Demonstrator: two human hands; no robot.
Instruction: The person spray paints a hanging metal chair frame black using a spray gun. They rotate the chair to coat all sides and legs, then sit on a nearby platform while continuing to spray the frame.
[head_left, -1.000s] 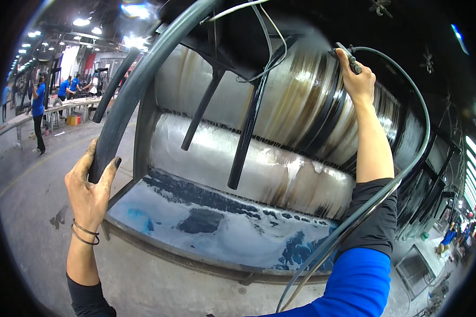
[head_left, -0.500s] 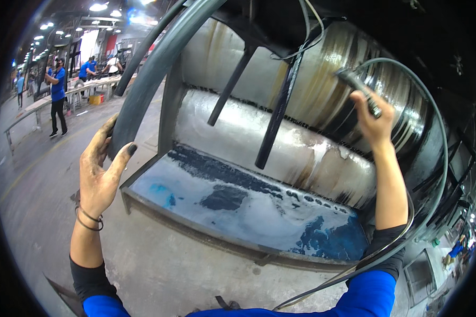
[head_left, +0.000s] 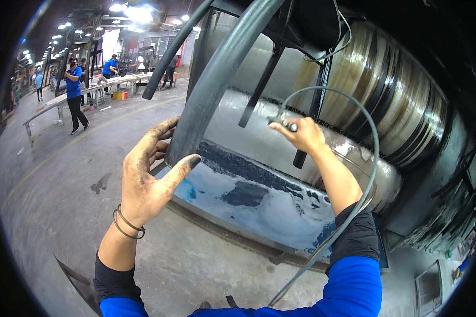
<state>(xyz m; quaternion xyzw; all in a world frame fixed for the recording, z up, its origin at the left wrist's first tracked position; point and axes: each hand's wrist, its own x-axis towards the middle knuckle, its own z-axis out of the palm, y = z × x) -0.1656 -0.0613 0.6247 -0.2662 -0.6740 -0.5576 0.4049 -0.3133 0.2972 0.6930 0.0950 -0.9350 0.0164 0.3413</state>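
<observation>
My left hand (head_left: 149, 182), smudged with dark paint, grips the lower end of a thick dark grey bar (head_left: 217, 79). The fingers go behind the bar and the thumb lies on its near side. That bar slants up to the right as part of a hanging dark frame. My right hand (head_left: 308, 138) is closed around a small spray gun (head_left: 290, 126), pointed toward the frame's inner side. A thin grey hose (head_left: 374, 142) loops from the gun over my right forearm. Two thinner dark legs (head_left: 256, 87) of the frame hang beyond the bar.
Behind the frame stands a paint-streaked metal booth wall (head_left: 386, 79) with a rounded ledge. Below lies a trough (head_left: 211, 226) of bluish, foamy liquid. To the left, several people (head_left: 74, 98) are near a long workbench (head_left: 50, 108). A flat frame (head_left: 428, 285) lies at lower right.
My right hand has brought the spray gun left and lower, closer to the bar. The view has shifted, so the left hand and bar appear farther right; the left hand keeps its hold.
</observation>
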